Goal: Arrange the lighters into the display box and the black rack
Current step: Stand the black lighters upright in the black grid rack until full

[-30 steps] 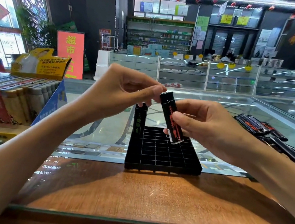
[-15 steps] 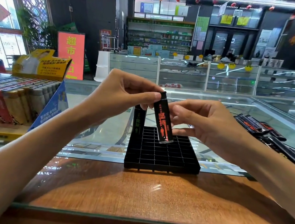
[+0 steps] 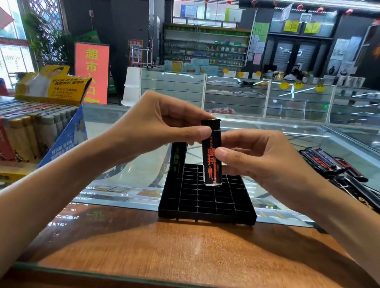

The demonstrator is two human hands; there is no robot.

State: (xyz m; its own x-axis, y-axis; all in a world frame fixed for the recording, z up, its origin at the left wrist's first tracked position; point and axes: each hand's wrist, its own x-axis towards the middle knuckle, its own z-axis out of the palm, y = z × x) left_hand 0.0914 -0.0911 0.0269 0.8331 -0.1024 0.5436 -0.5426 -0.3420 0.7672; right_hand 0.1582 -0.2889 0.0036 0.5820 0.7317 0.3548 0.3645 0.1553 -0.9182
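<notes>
The black lighter with red print (image 3: pixel 211 156) stands almost upright, cap up and leaning slightly left, its base just above the back rows of the black rack (image 3: pixel 208 201). The left hand (image 3: pixel 162 126) pinches its cap and the right hand (image 3: pixel 259 159) pinches its middle. The rack sits where the wooden counter (image 3: pixel 171 249) meets a shop's glass case. A green-print lighter (image 3: pixel 176 161) stands in the rack's back left corner. Loose black lighters (image 3: pixel 338 171) lie to the right and a display box (image 3: pixel 65 138) stands to the left.

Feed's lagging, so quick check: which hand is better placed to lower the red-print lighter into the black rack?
Probably right. The right hand pinches the red-print lighter mid-body, with open cells of the black rack below it. The left hand pinches the cap end, directly above the standing green-print lighter.
</notes>
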